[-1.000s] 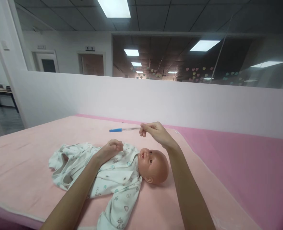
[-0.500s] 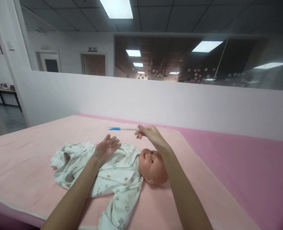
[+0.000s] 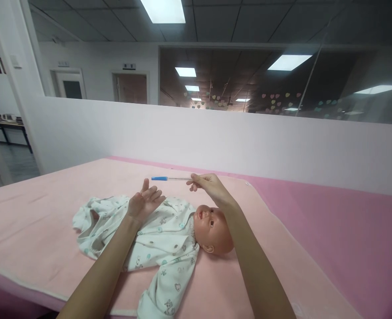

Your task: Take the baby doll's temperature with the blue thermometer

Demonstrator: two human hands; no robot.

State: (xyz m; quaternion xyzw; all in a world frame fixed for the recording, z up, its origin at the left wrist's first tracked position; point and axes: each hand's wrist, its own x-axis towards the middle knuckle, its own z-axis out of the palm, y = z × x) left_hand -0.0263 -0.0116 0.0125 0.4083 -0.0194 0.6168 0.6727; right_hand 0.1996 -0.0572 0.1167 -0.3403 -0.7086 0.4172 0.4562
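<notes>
A stick is held roughly level by the right hand.
Its clear end is pinched between thumb and fingers; its blue end is pointed left, near the thumb of the left hand, which is held open with fingers loosely curled. The doll, dressed in a printed suit, is laid face up on a pink mat.

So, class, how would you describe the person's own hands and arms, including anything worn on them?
The left hand and right hand are bare, with no gloves, rings or watch visible. The slim left forearm and right forearm show no sleeves, cables or clear markings.
</notes>
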